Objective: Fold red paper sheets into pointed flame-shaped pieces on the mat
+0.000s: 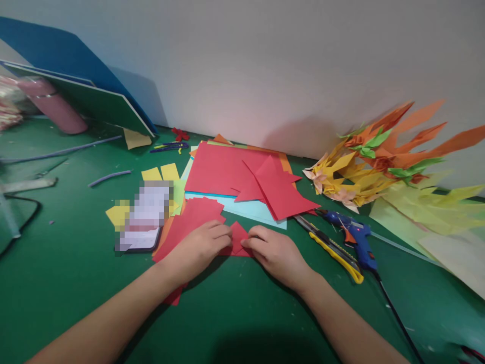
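Observation:
Between my hands lies a small folded piece of red paper (239,235) with a pointed top. My left hand (210,242) has its fingers closed on the paper's left side, and my right hand (273,253) pinches its right corner. Under my left forearm, loose red paper pieces (182,230) lie overlapping. Beyond my hands, a large red sheet (220,167) tops a stack of coloured paper, and folded red pieces (280,189) rest on its right part. The fingertips partly hide the folded paper.
A phone (146,222) lies at left among yellow paper squares (169,172). To the right are a yellow box cutter (337,255), a blue glue gun (358,237) with its cord, and folded paper flowers (379,162). A pink bottle (56,108) leans near green boards (102,103).

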Tool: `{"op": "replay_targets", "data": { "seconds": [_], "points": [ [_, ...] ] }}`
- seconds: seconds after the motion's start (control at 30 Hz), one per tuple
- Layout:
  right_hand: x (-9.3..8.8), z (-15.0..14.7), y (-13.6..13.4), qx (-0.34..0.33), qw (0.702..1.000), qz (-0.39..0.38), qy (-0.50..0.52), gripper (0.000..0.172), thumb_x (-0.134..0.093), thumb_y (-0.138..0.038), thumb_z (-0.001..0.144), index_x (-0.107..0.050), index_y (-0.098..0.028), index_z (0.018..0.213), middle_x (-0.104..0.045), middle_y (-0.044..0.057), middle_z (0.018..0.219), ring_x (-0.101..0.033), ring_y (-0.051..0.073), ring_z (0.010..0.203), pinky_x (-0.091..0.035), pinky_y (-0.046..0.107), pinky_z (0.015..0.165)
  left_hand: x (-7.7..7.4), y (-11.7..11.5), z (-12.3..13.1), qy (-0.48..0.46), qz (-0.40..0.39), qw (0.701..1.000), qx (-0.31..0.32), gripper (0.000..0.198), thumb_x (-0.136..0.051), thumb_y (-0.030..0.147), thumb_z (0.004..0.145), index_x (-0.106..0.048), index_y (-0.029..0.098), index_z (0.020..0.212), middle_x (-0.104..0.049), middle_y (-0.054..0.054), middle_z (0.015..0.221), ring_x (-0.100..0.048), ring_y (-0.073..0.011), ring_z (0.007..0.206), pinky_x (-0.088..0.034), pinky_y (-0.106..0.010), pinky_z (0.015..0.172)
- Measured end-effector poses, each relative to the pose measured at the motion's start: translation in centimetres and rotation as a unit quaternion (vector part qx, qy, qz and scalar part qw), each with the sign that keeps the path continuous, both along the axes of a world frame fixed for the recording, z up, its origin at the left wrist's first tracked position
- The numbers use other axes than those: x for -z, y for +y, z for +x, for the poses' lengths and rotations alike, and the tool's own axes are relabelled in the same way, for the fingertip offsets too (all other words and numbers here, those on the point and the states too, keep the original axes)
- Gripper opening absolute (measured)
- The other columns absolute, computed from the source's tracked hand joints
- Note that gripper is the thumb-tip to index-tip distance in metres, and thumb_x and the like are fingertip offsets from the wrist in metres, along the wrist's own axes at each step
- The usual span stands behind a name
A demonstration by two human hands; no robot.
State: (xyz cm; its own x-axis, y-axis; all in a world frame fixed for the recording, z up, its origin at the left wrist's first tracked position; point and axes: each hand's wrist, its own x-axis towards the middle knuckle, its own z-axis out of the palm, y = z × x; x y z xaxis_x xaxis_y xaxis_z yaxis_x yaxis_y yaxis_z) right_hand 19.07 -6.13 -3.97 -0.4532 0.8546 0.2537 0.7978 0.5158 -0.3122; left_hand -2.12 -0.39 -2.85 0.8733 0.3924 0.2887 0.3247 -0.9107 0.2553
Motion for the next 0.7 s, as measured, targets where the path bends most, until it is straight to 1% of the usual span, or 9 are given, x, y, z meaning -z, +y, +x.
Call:
{"op": "replay_targets", "data": {
  "seconds": [0.23,0.4,0.5,0.6,0.7],
  "points": [
    [0.2,0.1,0.0,-0.01,1.0,0.013,-0.012,0.024,-0.043,-0.018,0.095,-0.066,-0.021,0.09,-0.066,0.005,0.09,-0.059,0.017,0.076,-0.041,0.025,0.062,-0.6,0.2,-0.2,0.011,-0.006,1.0,0.023,0.026,-0.041,-0.002,0.088,-0.061,0.015,0.086,-0.065,-0.006,0.089,-0.058,-0.017,0.079,-0.048,-0.028,0.073],
    [0.0,0.0,0.1,-0.013,0.999,0.021,-0.023,0.024,-0.044,-0.018,0.095,-0.066,-0.021,0.086,-0.066,0.005,0.088,-0.059,0.017,0.074,-0.041,0.025,0.06,-1.0,0.1,-0.2,0.023,-0.008,0.999,0.031,0.027,-0.042,-0.004,0.084,-0.062,0.014,0.088,-0.066,-0.007,0.094,-0.059,-0.0176,0.082,-0.048,-0.029,0.075],
    [0.0,0.0,0.0,-0.009,0.999,0.027,-0.025,0.023,-0.044,-0.019,0.095,-0.065,-0.021,0.087,-0.066,0.005,0.089,-0.059,0.017,0.075,-0.041,0.025,0.06,-1.1,0.0,-0.2,0.034,-0.004,0.999,0.029,0.029,-0.042,-0.005,0.082,-0.063,0.014,0.09,-0.066,-0.007,0.095,-0.06,-0.0181,0.085,-0.049,-0.029,0.077],
    [0.1,0.0,0.0,-0.013,0.999,0.044,-0.013,0.023,-0.044,-0.017,0.095,-0.066,-0.019,0.089,-0.067,0.006,0.091,-0.06,0.018,0.078,-0.042,0.026,0.061,-1.1,-0.1,-0.3,0.047,-0.001,0.999,0.028,0.029,-0.043,-0.004,0.083,-0.064,0.014,0.091,-0.066,-0.006,0.095,-0.06,-0.018,0.085,-0.05,-0.029,0.079],
    [0.3,0.0,0.0,-0.017,0.998,0.058,-0.004,0.023,-0.044,-0.016,0.095,-0.066,-0.017,0.088,-0.067,0.007,0.091,-0.059,0.019,0.079,-0.044,0.027,0.064,-1.0,-0.3,-0.4,0.046,0.019,0.999,0.021,0.023,-0.046,0.0,0.086,-0.064,0.012,0.09,-0.066,-0.008,0.096,-0.061,-0.0181,0.085,-0.051,-0.029,0.08]
  ]
}}
